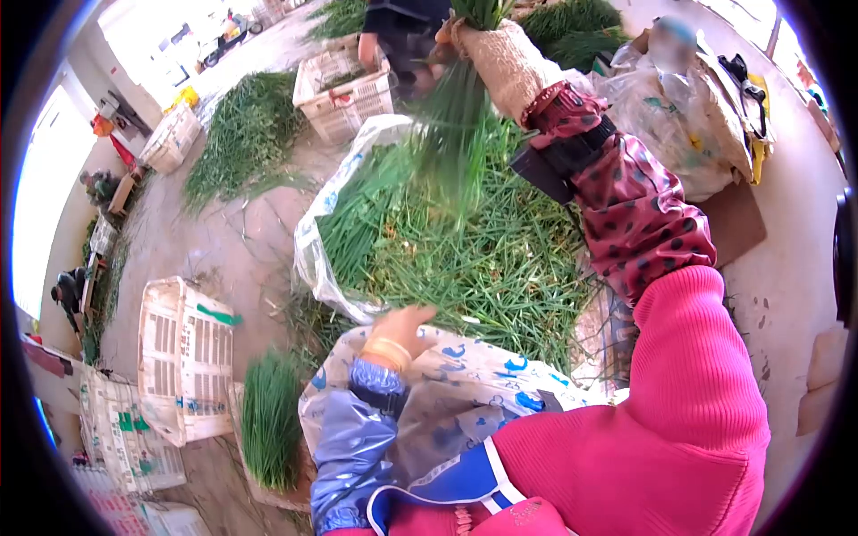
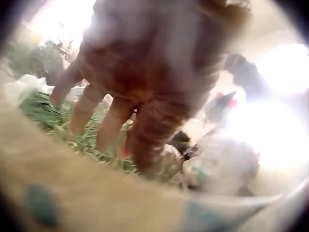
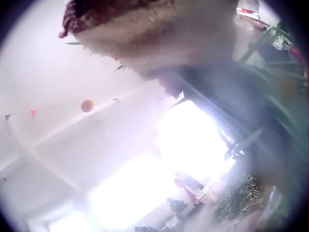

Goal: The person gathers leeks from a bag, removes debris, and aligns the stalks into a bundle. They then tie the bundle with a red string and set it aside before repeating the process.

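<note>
My right hand, wrapped in a beige cloth cover, grips a bunch of long green chives at the far side. The bunch hangs downward, blurred, over a large heap of loose chives. A clear plastic sheet with blue prints surrounds the heap. My left hand hovers at the sheet's near edge, in front of the heap. The left wrist view shows its fingers spread and pointing downward, with nothing in them. In the right wrist view the cloth cover hides most of the right hand.
A neat chive bundle lies on a board at near left. White crates stand on the left, another crate at the back beside a person in dark clothes. Someone in a blue cap is at the back right.
</note>
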### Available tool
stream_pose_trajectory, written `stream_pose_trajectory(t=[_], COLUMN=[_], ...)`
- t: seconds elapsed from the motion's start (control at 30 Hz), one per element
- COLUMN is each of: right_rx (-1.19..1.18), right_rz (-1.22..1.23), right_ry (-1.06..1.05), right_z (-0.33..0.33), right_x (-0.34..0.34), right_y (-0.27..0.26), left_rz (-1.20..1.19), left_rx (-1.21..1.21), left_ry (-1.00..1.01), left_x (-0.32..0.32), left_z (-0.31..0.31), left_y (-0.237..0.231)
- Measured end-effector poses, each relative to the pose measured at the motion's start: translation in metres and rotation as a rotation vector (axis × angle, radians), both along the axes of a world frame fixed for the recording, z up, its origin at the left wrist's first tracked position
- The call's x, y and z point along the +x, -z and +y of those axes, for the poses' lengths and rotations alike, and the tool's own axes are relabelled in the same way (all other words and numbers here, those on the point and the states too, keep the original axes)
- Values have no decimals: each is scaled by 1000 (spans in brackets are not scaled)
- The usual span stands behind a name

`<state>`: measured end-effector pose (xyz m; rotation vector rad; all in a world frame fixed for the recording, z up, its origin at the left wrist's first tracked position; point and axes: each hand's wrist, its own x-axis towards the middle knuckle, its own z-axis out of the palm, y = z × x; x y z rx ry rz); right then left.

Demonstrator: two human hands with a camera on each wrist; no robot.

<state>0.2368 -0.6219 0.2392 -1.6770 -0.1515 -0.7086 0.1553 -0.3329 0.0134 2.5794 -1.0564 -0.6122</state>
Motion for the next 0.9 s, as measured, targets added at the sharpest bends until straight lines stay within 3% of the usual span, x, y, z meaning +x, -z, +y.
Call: stream_pose_trajectory(t=[0.03, 0.07, 0.13, 0.2, 0.23, 0.27, 0.33, 0.4, 0.43, 0.47, 0.57, 0.6, 0.63, 0.7, 0.73, 0.8, 0.83, 0.87, 0.9], right_rx=[-114, 447, 66, -519, -559, -591, -635, -617, -495, -536, -791, -823, -721, -426, -199, 392, 654, 525, 535], right_rz=[73, -34, 85, 223, -29, -283, -318, -392, -526, -604, -571, -541, -446, -294, -21, 763, 799, 747, 630], right_ry=[-1, -386, -111, 34, -62, -157, -320, -480, -465, -439, -548, -523, -690, -967, -1154, -1156, -1060, -1094, -1151], right_z=[4, 6, 35, 64, 69, 75, 94, 114, 129, 139, 148, 151, 148, 137, 127, 116, 121, 128, 133], right_x=[-11, 12, -3, -47, -53, -57, -78, -89, -93, -94, -105, -108, -110, -114, -118, -131, -124, -103, -97], right_y=[1, 27, 47, 48, 70, 91, 104, 131, 151, 163, 168, 175, 165, 163, 161, 161, 157, 223, 232], left_rz=[262, 512, 1239, 1505, 1631, 1824, 1984, 2116, 2187, 2255, 2235, 1638, 1779, 1375, 1238, 1179, 1121, 1216, 1201], left_rx=[-320, -640, -914, -1116, -1226, -1254, -1366, -1434, -1462, -1488, -1549, -1491, -1444, -1375, -1435, -1314, -1272, -1312, -1269], left_ry=[26, 51, 120, 127, 121, -171, -346, -361, -352, -360, -465, -728, -659, -626, -693, -731, -687, -578, -507], left_x=[-6, -8, -1, 8, 14, 25, 31, 29, 25, 21, 22, 17, 25, 31, 31, 27, 27, 29, 27], left_z=[-14, -30, -54, -68, -71, -72, -57, -37, -26, -17, 12, 6, 22, 37, 39, 55, 60, 64, 64], left_y=[-16, -30, -43, -21, -13, -19, -18, -19, -20, -20, -21, -39, -29, -19, -21, -38, -41, -31, -32])
